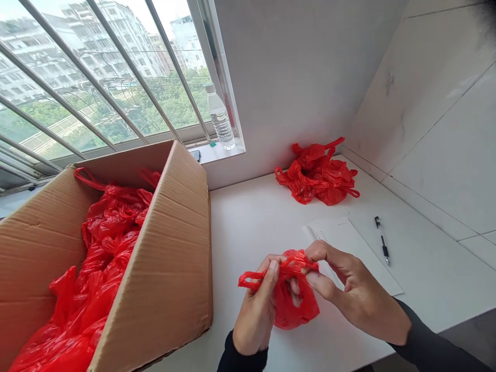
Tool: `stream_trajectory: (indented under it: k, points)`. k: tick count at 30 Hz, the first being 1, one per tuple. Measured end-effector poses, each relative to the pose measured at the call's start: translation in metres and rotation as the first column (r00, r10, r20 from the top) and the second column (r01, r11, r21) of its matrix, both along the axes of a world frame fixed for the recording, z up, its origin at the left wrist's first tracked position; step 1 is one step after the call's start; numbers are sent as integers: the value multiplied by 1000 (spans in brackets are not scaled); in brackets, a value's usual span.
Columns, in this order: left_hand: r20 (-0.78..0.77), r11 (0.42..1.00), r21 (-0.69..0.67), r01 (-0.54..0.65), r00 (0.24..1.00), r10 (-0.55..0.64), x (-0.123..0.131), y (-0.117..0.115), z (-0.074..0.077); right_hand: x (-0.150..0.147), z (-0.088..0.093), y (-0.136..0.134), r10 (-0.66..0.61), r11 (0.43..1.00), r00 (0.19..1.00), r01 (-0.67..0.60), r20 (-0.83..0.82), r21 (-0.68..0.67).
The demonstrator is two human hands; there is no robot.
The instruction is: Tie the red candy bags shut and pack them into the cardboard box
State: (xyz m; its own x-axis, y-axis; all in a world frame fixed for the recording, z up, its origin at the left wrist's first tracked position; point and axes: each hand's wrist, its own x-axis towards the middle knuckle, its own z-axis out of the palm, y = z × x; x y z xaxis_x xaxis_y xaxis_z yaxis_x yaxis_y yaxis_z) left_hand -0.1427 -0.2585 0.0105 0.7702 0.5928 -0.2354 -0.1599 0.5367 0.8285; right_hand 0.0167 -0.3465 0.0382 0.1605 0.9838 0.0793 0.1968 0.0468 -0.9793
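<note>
Both my hands grip one crumpled red plastic bag (290, 305) above the white table (248, 227). My left hand (256, 310) pinches its looped handle at the left. My right hand (349, 289) holds the bag's top from the right, thumb and forefinger closed on the plastic. A cardboard box (170, 248) stuffed with loose red plastic bags (101, 248) stands at the left. A small heap of knotted red bags (318, 173) lies at the back of the table by the wall.
A sheet of paper (349, 243) lies under my right hand, with a pen (382, 240) beside it. A water bottle (219, 116) stands on the windowsill before the barred window. Tiled wall runs along the right.
</note>
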Motion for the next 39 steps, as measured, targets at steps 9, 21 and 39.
stream_trajectory:
  k: [9,21,39]
  points:
    - [-114,984,144,101,990,-85,-8,1,4,7,-22,10,250,952,924,-289,289,101]
    - [-183,405,914,-9,883,432,-5,-7,-24,6,-30,10,222,952,963,-181,151,-248]
    - [41,173,973,-155,848,528,-6,-12,-45,0,-47,20,163,946,983,-178,-80,-269]
